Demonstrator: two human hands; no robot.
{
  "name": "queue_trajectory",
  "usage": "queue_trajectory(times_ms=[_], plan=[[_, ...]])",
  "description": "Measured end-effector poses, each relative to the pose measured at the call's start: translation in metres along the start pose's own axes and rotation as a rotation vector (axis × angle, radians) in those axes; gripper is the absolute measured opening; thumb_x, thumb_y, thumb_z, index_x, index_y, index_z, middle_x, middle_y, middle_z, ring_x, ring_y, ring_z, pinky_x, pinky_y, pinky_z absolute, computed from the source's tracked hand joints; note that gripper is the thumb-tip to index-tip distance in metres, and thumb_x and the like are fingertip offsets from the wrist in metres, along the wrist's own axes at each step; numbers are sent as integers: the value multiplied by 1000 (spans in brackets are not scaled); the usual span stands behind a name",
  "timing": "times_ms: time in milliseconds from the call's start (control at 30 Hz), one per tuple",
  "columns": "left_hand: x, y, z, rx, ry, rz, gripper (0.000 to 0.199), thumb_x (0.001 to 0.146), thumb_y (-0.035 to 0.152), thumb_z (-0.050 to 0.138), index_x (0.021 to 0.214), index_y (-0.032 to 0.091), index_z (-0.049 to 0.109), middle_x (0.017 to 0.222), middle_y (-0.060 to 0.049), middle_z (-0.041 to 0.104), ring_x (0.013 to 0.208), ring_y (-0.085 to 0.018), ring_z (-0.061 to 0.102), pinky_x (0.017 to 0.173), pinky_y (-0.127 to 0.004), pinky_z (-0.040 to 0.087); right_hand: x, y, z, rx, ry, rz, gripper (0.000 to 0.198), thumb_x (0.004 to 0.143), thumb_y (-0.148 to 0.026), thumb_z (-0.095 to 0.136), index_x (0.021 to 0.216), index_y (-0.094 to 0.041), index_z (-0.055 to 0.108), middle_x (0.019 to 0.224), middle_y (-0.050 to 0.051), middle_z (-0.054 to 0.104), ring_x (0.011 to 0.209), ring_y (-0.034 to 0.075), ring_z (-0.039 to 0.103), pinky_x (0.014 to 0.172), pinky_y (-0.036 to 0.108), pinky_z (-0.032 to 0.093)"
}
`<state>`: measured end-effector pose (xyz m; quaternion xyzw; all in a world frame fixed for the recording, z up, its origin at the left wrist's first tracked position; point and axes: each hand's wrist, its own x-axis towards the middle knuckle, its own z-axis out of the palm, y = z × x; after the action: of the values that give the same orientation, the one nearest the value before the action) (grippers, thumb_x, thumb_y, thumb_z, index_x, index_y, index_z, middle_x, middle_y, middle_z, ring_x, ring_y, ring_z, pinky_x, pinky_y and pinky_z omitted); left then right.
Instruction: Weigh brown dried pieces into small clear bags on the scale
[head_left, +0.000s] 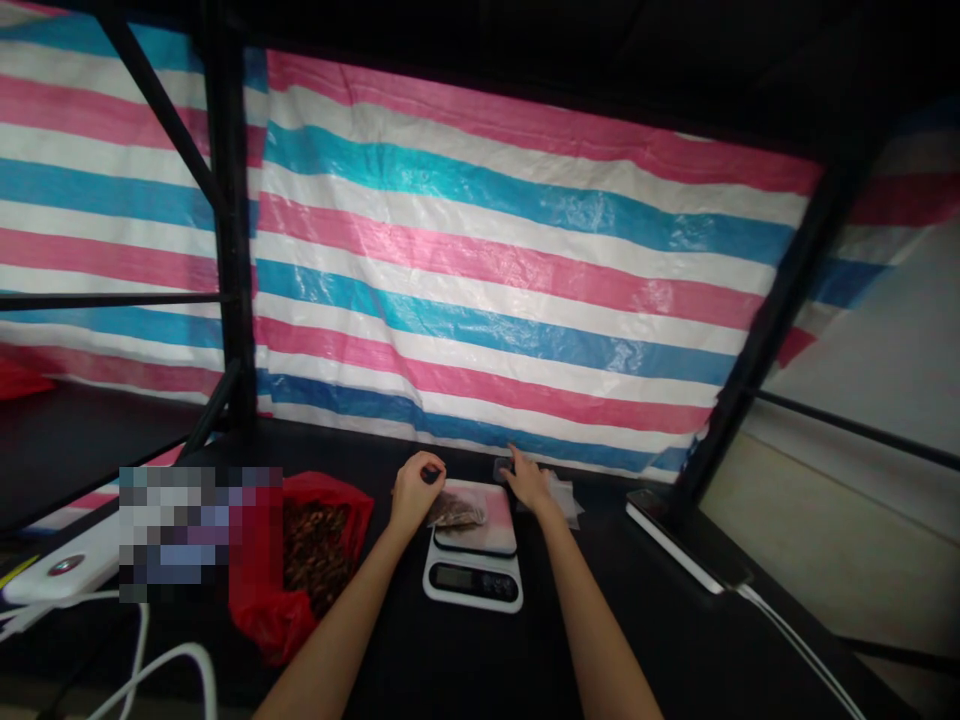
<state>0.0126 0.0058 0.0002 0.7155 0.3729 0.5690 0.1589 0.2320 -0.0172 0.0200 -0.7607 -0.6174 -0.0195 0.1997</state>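
On the black table stands a white digital kitchen scale. A small clear bag of brown dried pieces lies on the left of its platform. My left hand is at the bag's left, thumb and fingers curled together in a pinch; what is between the fingertips, if anything, is too small to make out. Beyond the scale's right side, my right hand is open with its index finger stretched forward. It touches or hovers over a small clear plastic piece, beside thin clear bags that it partly covers.
A red plastic bag full of brown dried pieces sits open on the left. Farther left are a white power strip and white cables. A phone with a cable lies right. Black frame posts and a striped sheet enclose the table.
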Motion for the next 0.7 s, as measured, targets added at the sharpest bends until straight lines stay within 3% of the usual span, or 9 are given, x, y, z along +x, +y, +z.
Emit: queue_trajectory(times_ms=[67, 133, 267, 333, 433, 500, 700], plan=[[-1, -2, 1, 14, -10, -56, 8, 67, 15, 52, 69, 18, 60, 66, 1, 59, 62, -12, 54, 61, -23, 43, -12, -8, -15, 7, 159, -53, 38, 85, -34, 39, 120, -22, 43, 106, 10, 61, 101, 27, 52, 81, 43, 33], [-1, -2, 1, 18, -14, -89, 8, 68, 16, 53, 70, 19, 60, 64, 2, 59, 60, -11, 54, 59, -22, 42, -27, -19, -30, 20, 195, -103, 33, 86, -40, 34, 103, -21, 54, 87, 8, 65, 86, 25, 58, 73, 36, 36], [-1, 0, -1, 0, -3, -88, 8, 67, 15, 53, 71, 19, 60, 67, 2, 60, 59, -10, 53, 58, -22, 41, -58, -40, -44, 138, -92, -220, 48, 82, -57, 32, 67, -21, 61, 63, 5, 64, 63, 20, 59, 57, 28, 34], [0, 2, -2, -16, 2, -95, 8, 67, 15, 53, 71, 18, 60, 68, 2, 62, 59, -10, 53, 58, -22, 41, -67, -47, -40, 185, -140, -233, 47, 77, -61, 39, 68, -22, 63, 64, 4, 64, 62, 20, 59, 54, 26, 33], [-1, 5, -2, -89, -45, -100, 10, 71, 19, 52, 77, 18, 61, 72, 1, 64, 61, -11, 56, 59, -22, 42, -72, -56, -27, 177, -57, -213, 36, 69, -58, 53, 75, -25, 65, 68, 3, 65, 64, 21, 59, 53, 26, 33], [-2, 8, -1, -130, -117, -103, 16, 75, 23, 50, 84, 19, 62, 75, 0, 66, 65, -13, 59, 62, -23, 43, -71, -60, -18, 204, 4, -211, 27, 71, -50, 56, 77, -26, 67, 67, 2, 65, 64, 20, 59, 54, 25, 35], [-6, 11, 0, -40, -181, -216, 36, 81, 42, 42, 77, 17, 68, 74, -4, 68, 71, -19, 60, 66, -28, 41, -66, -61, -5, 633, 66, -351, 24, 79, -35, 49, 84, -22, 69, 70, 1, 67, 61, 16, 59, 59, 24, 42]])
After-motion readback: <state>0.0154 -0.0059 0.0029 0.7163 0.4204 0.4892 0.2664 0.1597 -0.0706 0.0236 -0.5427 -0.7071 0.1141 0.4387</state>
